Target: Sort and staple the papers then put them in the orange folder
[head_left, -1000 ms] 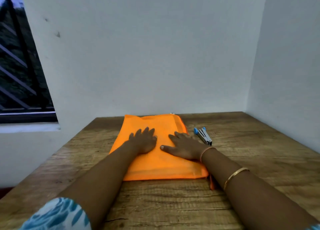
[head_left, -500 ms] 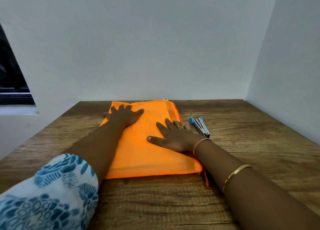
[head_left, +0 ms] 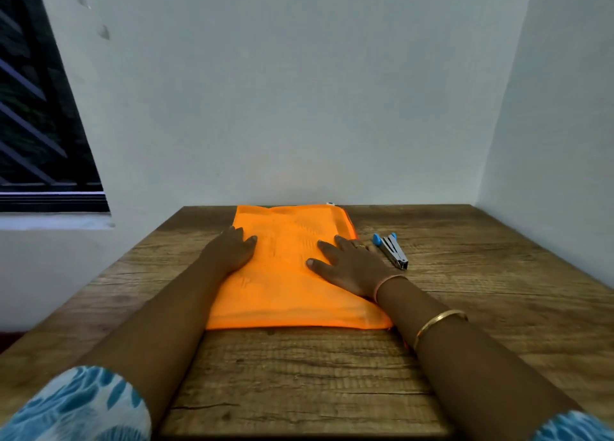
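The orange folder (head_left: 285,274) lies flat on the wooden table (head_left: 332,374), its far edge close to the wall. Faint print shows through its cover; no loose papers are in sight. My left hand (head_left: 229,251) rests flat on the folder's left side, fingers straight. My right hand (head_left: 349,264) presses flat on the folder's right side, fingers spread. A small stapler (head_left: 392,251) with a blue end lies on the table just right of the folder, a little beyond my right fingertips.
White walls close the table at the back and on the right. A dark window (head_left: 36,124) with bars is at the left. The table's left edge runs diagonally past my left arm.
My left hand has slid from the folder's far left corner back to its left side. My right hand has stayed flat on the right side. The head view has shifted.
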The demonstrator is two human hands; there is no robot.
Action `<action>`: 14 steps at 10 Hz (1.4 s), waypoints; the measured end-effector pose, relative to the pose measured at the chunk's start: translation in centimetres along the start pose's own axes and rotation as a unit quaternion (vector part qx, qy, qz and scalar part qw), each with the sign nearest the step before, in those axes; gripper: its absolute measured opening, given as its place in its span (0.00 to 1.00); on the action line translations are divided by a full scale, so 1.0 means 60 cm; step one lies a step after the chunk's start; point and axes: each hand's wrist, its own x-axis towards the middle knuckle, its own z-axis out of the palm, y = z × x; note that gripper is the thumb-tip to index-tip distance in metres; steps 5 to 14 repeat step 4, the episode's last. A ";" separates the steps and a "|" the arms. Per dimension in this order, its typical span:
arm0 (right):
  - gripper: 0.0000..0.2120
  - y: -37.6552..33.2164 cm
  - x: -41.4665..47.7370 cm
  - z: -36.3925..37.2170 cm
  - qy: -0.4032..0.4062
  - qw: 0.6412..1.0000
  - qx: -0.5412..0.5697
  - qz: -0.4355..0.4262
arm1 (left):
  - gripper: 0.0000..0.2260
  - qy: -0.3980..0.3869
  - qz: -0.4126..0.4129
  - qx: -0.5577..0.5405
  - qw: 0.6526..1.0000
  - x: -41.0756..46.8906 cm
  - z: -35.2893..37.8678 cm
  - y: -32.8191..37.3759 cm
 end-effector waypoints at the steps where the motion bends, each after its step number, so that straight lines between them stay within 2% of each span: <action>1: 0.30 -0.001 -0.002 0.001 0.053 0.998 -0.024 -0.007 | 0.23 0.078 0.011 0.028 0.996 -0.016 0.008 -0.003; 2: 0.28 -0.007 -0.009 -0.002 0.068 0.996 -0.065 -0.004 | 0.20 0.190 0.034 0.102 0.976 -0.044 0.005 0.016; 3: 0.26 -0.009 -0.004 -0.014 0.083 0.992 -0.095 -0.019 | 0.19 0.262 0.061 0.103 0.958 -0.060 0.000 0.033; 4: 0.22 -0.004 0.019 -0.034 0.182 0.982 -0.042 -0.003 | 0.18 0.303 0.060 0.028 0.951 -0.047 -0.013 0.039; 14: 0.22 -0.004 0.019 -0.034 0.182 0.982 -0.042 -0.003 | 0.18 0.303 0.060 0.028 0.951 -0.047 -0.013 0.039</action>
